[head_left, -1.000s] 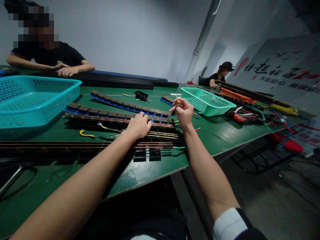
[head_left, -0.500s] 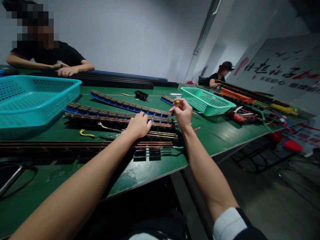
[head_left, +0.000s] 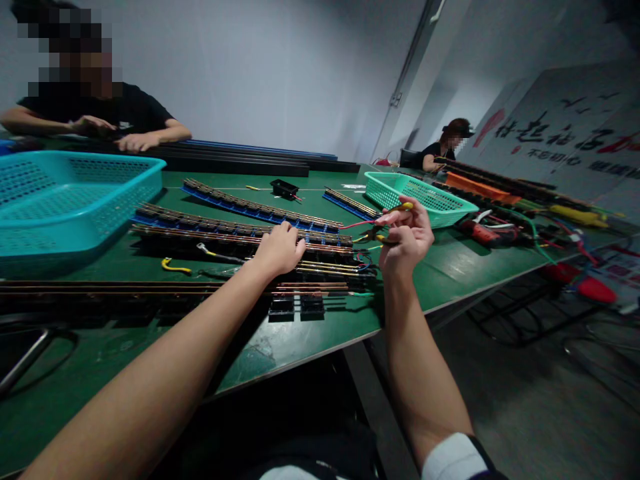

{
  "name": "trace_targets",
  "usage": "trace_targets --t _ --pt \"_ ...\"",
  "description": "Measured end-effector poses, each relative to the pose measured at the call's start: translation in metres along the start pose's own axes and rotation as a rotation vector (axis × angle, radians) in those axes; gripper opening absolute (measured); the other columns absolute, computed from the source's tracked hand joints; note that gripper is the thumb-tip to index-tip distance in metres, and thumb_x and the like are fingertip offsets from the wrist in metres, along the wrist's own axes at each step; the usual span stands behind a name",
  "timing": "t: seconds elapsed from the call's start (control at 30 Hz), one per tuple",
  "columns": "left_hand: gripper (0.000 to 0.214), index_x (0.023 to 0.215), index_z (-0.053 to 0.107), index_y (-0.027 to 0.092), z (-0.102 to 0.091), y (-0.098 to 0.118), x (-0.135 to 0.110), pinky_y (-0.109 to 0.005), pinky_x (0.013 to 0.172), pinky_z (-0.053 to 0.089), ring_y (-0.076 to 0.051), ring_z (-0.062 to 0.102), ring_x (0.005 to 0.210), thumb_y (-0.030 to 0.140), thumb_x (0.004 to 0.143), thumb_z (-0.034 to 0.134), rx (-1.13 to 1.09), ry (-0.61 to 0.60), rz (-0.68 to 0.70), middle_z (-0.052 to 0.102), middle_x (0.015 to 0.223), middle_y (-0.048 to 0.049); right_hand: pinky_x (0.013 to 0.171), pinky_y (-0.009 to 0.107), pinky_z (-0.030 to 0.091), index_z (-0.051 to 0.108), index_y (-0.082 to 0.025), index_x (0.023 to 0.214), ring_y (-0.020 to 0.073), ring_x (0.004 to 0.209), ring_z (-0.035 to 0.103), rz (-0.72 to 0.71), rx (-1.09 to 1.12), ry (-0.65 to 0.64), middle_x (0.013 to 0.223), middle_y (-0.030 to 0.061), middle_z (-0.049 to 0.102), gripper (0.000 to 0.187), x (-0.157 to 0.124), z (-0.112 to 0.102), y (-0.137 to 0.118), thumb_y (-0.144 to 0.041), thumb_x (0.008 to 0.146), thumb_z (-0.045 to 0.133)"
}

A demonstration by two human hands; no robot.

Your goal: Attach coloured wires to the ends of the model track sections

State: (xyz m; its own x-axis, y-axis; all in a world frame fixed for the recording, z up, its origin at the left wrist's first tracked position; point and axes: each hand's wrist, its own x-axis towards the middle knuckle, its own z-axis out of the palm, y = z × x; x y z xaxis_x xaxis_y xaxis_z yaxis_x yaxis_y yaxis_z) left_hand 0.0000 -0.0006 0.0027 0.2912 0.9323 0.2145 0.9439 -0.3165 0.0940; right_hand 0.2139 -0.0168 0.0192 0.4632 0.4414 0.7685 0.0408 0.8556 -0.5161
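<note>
Wire matters most here: the red wire (head_left: 356, 224) runs from the right end of the track section (head_left: 220, 238) rightward and slightly up to my right hand (head_left: 407, 239). It therefore lies to the left of that hand, almost in line with the track's long axis, which stretches left to right across the green table (head_left: 450, 273). My right hand is raised off the table just past the track's right end, closed around a yellow-handled tool (head_left: 404, 207). One yellow grip pokes out above my fingers and another below, and I cannot tell what kind of head the tool has. Whether the tool bites the wire or my fingertips merely meet it is too small to make out. My left hand (head_left: 279, 251) sits further left, fingers curled down onto the rails of the same track section, pressing near its right end. The right hand is the nearer one to the wire, the left the nearer to the track. Just beyond my right hand stands a green basket (head_left: 440, 208); a blue basket (head_left: 100, 220) sits well apart at the far left.
</note>
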Motion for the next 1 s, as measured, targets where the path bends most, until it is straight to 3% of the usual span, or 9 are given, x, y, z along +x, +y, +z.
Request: trace_targets --t 0.3,0.53,0.7,0.83,0.9,1.0 --pt "0.041 0.119 0.063 0.012 -0.0008 0.0002 -0.0003 -0.042 0.101 0.049 -0.031 0.054 0.127 0.035 0.103 0.033 0.010 -0.009 -0.002 0.057 0.135 -0.0170 0.068 0.029 0.052 0.064 -0.021 0.093 0.0112 0.059 0.063 0.158 -0.117 -0.023 0.059 -0.0078 0.063 0.032 -0.0017 0.0058 0.0097 -0.014 0.064 0.054" --pt "0.041 0.120 0.063 0.011 -0.0023 0.0014 -0.0014 -0.043 0.101 0.049 -0.031 0.054 0.127 0.034 0.102 0.034 0.002 -0.010 -0.003 0.056 0.136 -0.0175 0.058 0.027 0.048 0.065 -0.021 0.086 0.0098 0.053 0.059 0.168 -0.134 -0.097 0.055 -0.0081 0.060 0.025 -0.0067 0.0055 0.0078 -0.013 0.067 0.052" --pt "0.042 0.120 0.063 0.011 -0.0017 0.0013 -0.0007 -0.044 0.101 0.049 -0.031 0.054 0.127 0.035 0.103 0.034 0.001 -0.007 -0.004 0.056 0.135 -0.0174 0.054 0.025 0.044 0.067 -0.021 0.091 0.0106 0.055 0.060 0.150 -0.154 -0.065 0.059 -0.0061 0.063 0.029 -0.0079 0.0068 0.0047 -0.013 0.067 0.052" --pt "0.041 0.121 0.063 0.012 -0.0010 0.0008 -0.0005 -0.042 0.101 0.049 -0.031 0.054 0.127 0.035 0.103 0.034 0.005 -0.004 -0.006 0.056 0.135 -0.0165 0.052 0.024 0.042 0.065 -0.022 0.084 0.0091 0.048 0.053 0.169 -0.129 -0.072 0.053 -0.0074 0.056 0.025 -0.0067 0.0061 0.0039 -0.013 0.066 0.050" --pt "0.041 0.121 0.063 0.012 -0.0008 0.0008 -0.0006 -0.042 0.101 0.049 -0.031 0.054 0.127 0.035 0.103 0.035 0.003 -0.003 -0.007 0.056 0.135 -0.0164 0.049 0.024 0.039 0.065 -0.022 0.080 0.0087 0.044 0.049 0.189 -0.124 -0.146 0.050 -0.0082 0.051 0.023 -0.0070 0.0047 0.0034 -0.013 0.065 0.049" --pt "0.042 0.121 0.063 0.011 -0.0009 0.0012 -0.0007 -0.043 0.101 0.049 -0.031 0.054 0.126 0.035 0.103 0.034 0.007 -0.003 -0.008 0.057 0.135 -0.0166 0.046 0.024 0.033 0.068 -0.020 0.077 0.0082 0.042 0.045 0.210 -0.208 -0.441 0.048 -0.0080 0.049 0.024 -0.0096 0.0026 0.0015 -0.012 0.064 0.049"
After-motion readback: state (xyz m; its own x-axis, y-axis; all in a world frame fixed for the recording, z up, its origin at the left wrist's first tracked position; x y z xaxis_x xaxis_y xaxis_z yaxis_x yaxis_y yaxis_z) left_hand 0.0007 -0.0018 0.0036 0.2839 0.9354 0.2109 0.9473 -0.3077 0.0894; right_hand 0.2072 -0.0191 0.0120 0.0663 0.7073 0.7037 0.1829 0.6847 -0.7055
